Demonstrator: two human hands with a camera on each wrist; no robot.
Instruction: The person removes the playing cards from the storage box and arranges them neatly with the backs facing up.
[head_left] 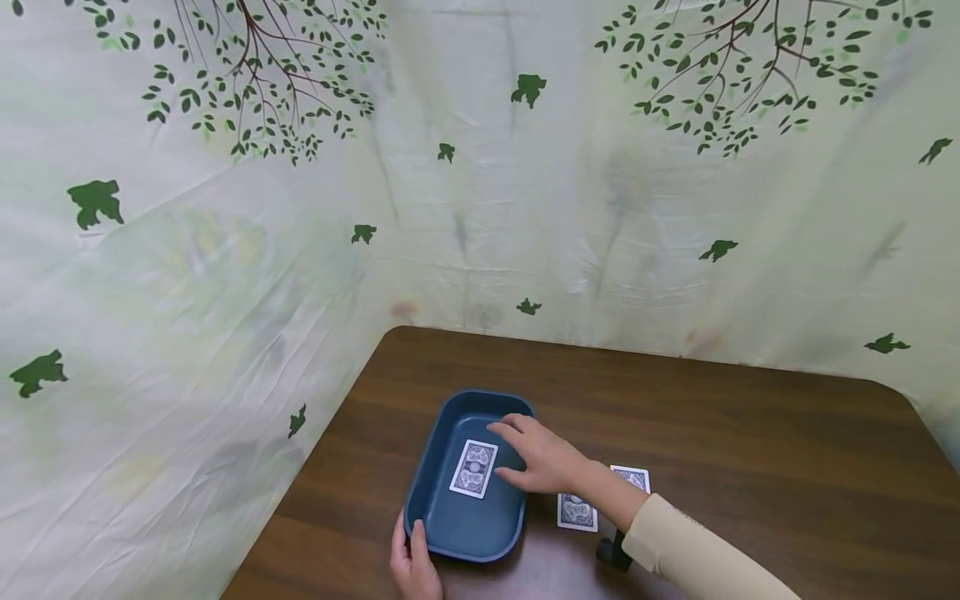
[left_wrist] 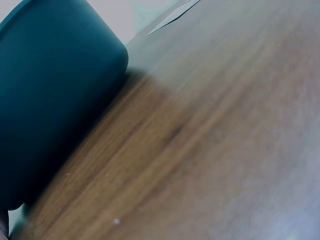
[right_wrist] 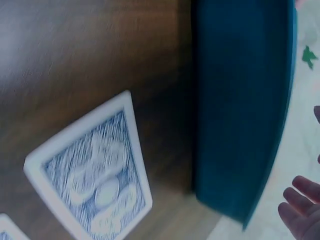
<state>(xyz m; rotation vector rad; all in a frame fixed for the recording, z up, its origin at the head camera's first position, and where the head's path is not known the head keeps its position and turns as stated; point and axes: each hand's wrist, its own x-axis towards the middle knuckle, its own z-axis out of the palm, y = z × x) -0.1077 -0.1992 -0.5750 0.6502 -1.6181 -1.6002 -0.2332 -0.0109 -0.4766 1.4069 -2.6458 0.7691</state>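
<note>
A blue tray (head_left: 480,546) stands on the table, and a playing card (head_left: 474,469) lies back up inside it. My left hand (head_left: 416,567) grips the tray's near left corner, the thumb at the near side and fingers along the left side. Above the tray's right half my right hand (head_left: 543,457) reaches in from the right, fingers loosely spread and holding nothing. Its fingers (right_wrist: 300,210) show beyond the tray wall (right_wrist: 240,100) in the right wrist view. Beneath my right forearm are two more back-up playing cards, a nearer one (head_left: 577,515) and a farther one (head_left: 632,477), each partly covered.
The brown wooden table (head_left: 750,442) extends to the right of the tray. A pale cloth with leaf prints (head_left: 480,208) hangs behind it and along the left. A black wrist mount (head_left: 615,552) sits under my right cuff (head_left: 660,533).
</note>
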